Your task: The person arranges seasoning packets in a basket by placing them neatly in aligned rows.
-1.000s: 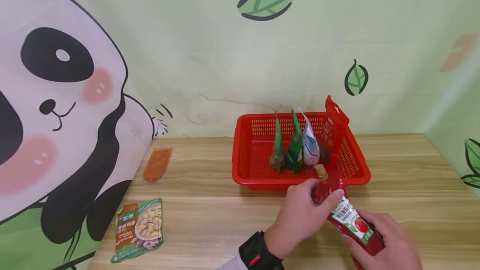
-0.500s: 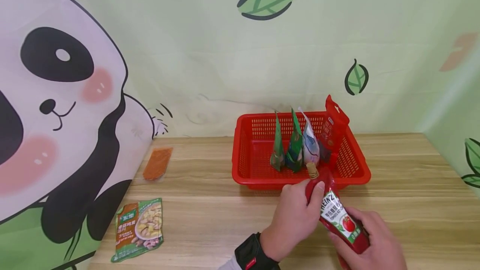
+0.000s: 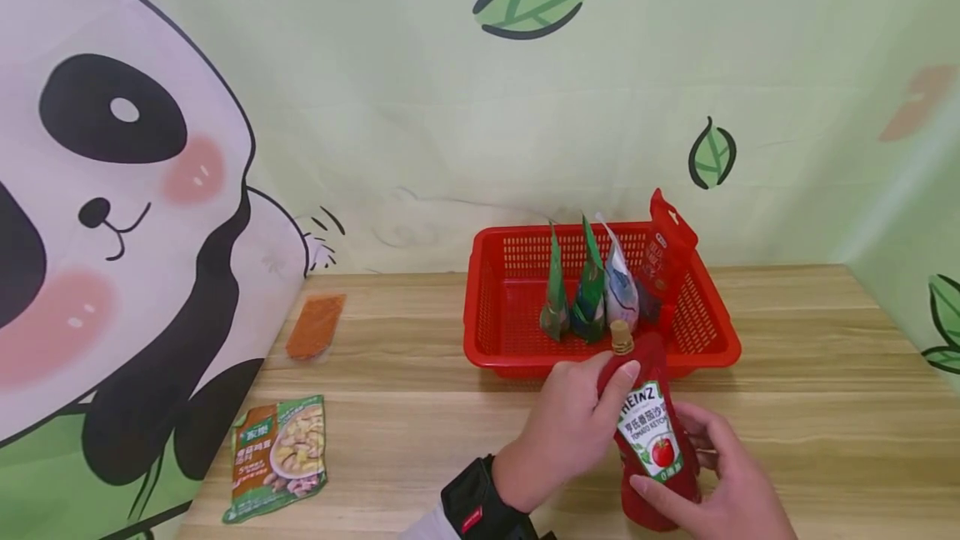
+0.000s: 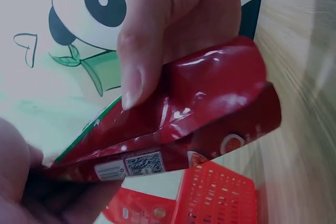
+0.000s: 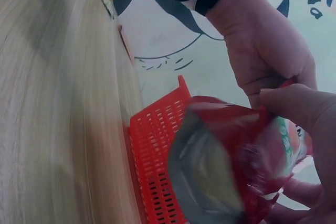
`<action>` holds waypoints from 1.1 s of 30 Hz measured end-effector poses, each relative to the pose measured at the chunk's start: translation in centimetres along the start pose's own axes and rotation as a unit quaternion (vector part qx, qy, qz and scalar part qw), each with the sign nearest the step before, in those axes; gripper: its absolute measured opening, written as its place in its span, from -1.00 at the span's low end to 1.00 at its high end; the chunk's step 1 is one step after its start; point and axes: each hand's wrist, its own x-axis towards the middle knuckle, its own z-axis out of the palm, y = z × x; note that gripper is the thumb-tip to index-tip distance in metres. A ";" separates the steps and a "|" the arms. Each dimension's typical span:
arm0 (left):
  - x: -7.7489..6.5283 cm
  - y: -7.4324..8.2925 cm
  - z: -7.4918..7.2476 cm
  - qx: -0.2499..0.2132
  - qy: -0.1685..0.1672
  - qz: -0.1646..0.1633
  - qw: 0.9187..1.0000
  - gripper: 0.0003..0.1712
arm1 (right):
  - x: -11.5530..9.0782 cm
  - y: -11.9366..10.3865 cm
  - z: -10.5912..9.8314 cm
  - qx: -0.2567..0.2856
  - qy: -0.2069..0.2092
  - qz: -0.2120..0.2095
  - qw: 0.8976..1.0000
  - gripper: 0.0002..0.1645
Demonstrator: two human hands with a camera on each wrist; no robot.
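A red tomato ketchup pouch [image 3: 652, 432] with a gold cap stands roughly upright between both hands, in front of the basket. My left hand [image 3: 570, 407] pinches its upper left side, thumb across the front near the label. Lower down, my right hand [image 3: 720, 482] grips the right side with the thumb on the front. The left wrist view shows the pouch [image 4: 210, 98] from its side, with a barcode. From the right wrist, the pouch's greyish base [image 5: 205, 177] is visible, blurred, clear of the tabletop.
Behind the pouch sits a red plastic basket [image 3: 487, 357]. Inside stand two green packets [image 3: 590, 298], a white packet [image 3: 621, 298] and a red bag [image 3: 670, 257]. A green-brown seasoning packet [image 3: 277, 457] and an orange packet [image 3: 316, 327] lie on the table at left.
Both hands have moved left with the ketchup pouch. It has turned from slanting to nearly upright, its label now facing the head camera more fully.
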 end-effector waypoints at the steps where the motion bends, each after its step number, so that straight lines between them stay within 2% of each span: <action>1: 0.0 0.0 -0.2 0.003 -0.013 0.007 1.000 -0.58 | 0.1 0.0 0.0 0.003 -0.005 0.001 1.000 0.19; 6: 0.0 -0.2 -1.3 0.025 -0.075 0.032 0.996 -0.56 | 0.7 0.3 -0.2 0.018 -0.032 0.000 0.999 0.06; 10: 0.2 -0.4 -2.1 0.033 -0.086 0.050 0.995 -0.58 | 1.1 0.7 -0.2 0.024 -0.045 -0.008 0.999 -0.06; 14: 0.2 -0.4 -3.0 0.024 -0.099 0.068 0.992 -0.62 | 1.5 1.0 -0.1 0.051 -0.082 -0.032 0.995 -0.06; 18: 0.3 -0.5 -3.8 -0.016 -0.132 0.080 0.988 -0.66 | 1.6 1.4 0.2 0.081 -0.155 -0.052 0.983 0.01; 23: 0.4 -0.7 -4.3 -0.058 -0.163 0.090 0.981 -0.66 | 1.6 1.0 1.0 0.142 -0.231 -0.059 0.961 -0.01; 26: 0.4 -0.8 -4.6 -0.060 -0.171 0.097 0.979 -0.66 | 1.6 0.6 1.4 0.151 -0.234 -0.069 0.958 -0.04; 30: 0.6 -1.0 -5.0 -0.053 -0.171 0.091 0.980 -0.66 | 1.6 0.1 1.9 0.136 -0.214 -0.082 0.964 -0.07; 33: 0.8 -1.2 -5.4 -0.047 -0.167 0.076 0.982 -0.68 | 2.0 -0.2 2.2 0.133 -0.197 -0.069 0.969 -0.07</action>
